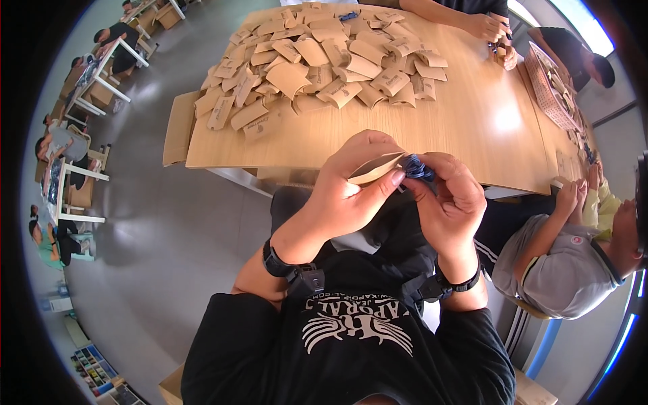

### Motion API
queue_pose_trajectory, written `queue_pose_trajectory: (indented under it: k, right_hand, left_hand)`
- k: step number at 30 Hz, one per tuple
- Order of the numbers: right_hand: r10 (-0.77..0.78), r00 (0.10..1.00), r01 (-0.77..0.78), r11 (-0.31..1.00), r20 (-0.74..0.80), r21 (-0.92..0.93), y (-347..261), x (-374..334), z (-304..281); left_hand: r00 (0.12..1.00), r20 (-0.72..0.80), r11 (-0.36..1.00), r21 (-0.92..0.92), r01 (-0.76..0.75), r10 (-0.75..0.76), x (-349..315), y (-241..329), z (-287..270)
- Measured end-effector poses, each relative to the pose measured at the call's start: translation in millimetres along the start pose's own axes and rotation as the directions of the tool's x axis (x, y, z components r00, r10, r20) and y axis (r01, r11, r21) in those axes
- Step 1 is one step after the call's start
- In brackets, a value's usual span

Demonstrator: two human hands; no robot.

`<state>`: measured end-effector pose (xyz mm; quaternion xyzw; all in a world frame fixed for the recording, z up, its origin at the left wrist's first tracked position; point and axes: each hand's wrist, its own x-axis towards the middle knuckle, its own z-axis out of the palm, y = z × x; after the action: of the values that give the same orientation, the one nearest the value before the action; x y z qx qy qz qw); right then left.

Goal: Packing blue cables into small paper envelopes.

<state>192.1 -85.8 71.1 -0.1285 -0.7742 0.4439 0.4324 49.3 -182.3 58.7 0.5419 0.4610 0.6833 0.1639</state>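
Note:
In front of my chest, above my lap and near the table's edge, my left hand (347,192) grips a small brown cardboard pillow box (375,170). Its open end faces right. At that opening, a dark blue coiled bundle (418,169), like a wound cord, sits between the thumb and fingers of my right hand (453,196). The bundle touches the mouth of the box, and how much of it lies inside is hidden. Beyond my hands, a heap of similar pillow boxes (314,55) covers the table's far left part.
The wooden table (466,135) lies ahead. Another blue bundle (348,15) rests on the heap's far side. Across the table, a co-worker's hands (498,40) handle something small. A pink basket (550,84) stands at the right. A person in grey (567,263) sits close on my right.

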Motion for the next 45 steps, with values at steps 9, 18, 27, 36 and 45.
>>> queue_pose_trajectory:
  k: [9,18,27,36,45]
  right_hand:
    - [-0.134,0.989,0.145,0.924,-0.055,0.354,-19.5,11.0,-18.8]
    - [-0.3,0.951,0.31,0.901,-0.081,0.305,-33.3,19.2,-24.3]
    - [-0.415,0.91,0.403,0.88,-0.006,0.25,-29.5,20.2,-24.8]
    - [-0.533,0.835,0.55,0.814,0.137,-0.186,-39.6,0.4,-22.7]
    - [-0.507,0.858,0.506,0.802,0.085,-0.318,-40.2,-6.4,-12.0]
  left_hand:
    - [0.986,0.033,0.976,0.155,0.156,-0.163,-7.4,-13.0,2.9]
    - [0.948,0.087,0.932,0.231,0.28,-0.307,-5.7,-10.2,14.6]
    - [0.945,0.106,0.943,0.163,0.291,-0.31,-1.0,6.8,21.2]
    - [0.981,0.042,0.975,0.131,0.181,-0.188,-1.0,2.6,21.1]
    - [1.0,0.006,0.876,0.482,0.022,-0.029,1.5,7.4,23.1]
